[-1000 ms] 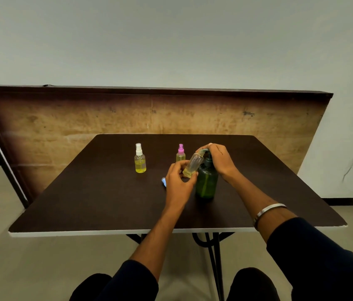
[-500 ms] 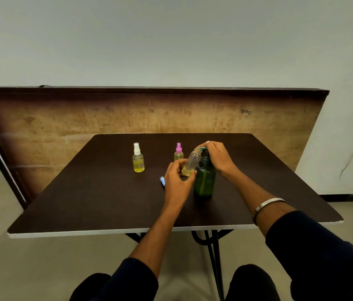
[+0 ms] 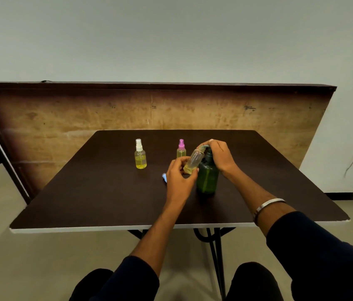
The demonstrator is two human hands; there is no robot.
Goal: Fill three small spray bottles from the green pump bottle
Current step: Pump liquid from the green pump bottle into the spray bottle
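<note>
One dark table (image 3: pixel 106 198) carries one green pump bottle (image 3: pixel 207 178), upright near its middle. The right hand (image 3: pixel 220 156) lies curled over the pump head. The left hand (image 3: pixel 178 178) pinches one uncapped spray bottle (image 3: pixel 194 160), tilted, mouth at the spout. Two capped spray bottles stand behind: white-topped (image 3: pixel 140 154) and pink-topped (image 3: pixel 181 148), both holding yellow liquid. One blue cap (image 3: pixel 164 177) lies beside the left hand

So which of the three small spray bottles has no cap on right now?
The small clear bottle tilted in the left hand at the green pump bottle. The white-capped bottle and pink-capped bottle stand capped on the table.
</note>
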